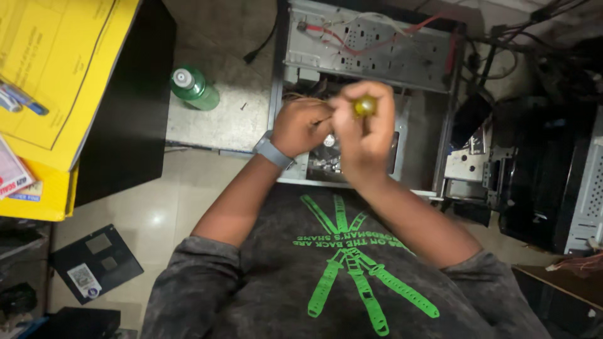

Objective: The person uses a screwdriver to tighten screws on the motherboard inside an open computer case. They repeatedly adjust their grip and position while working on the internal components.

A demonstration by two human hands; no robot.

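Already the computer case (367, 56) lies on its side with its panel off, right under my hands, so the inside is open to me; the drive cage with its red and white wires (370, 39) sits beyond my knuckles and looks still wired in, and I judge the fastening work is only partway. My right hand (364, 129) is closed tight around a screwdriver, its yellow handle end (365, 105) poking up out of my fist, the shaft pointing down into the case. My left hand (301, 125), a grey watch (272, 151) on the wrist, is curled just beside it, fingers bent down toward the metal parts; whether it pinches anything I cannot tell. A green bottle (195, 88) stands well off past my left hand.
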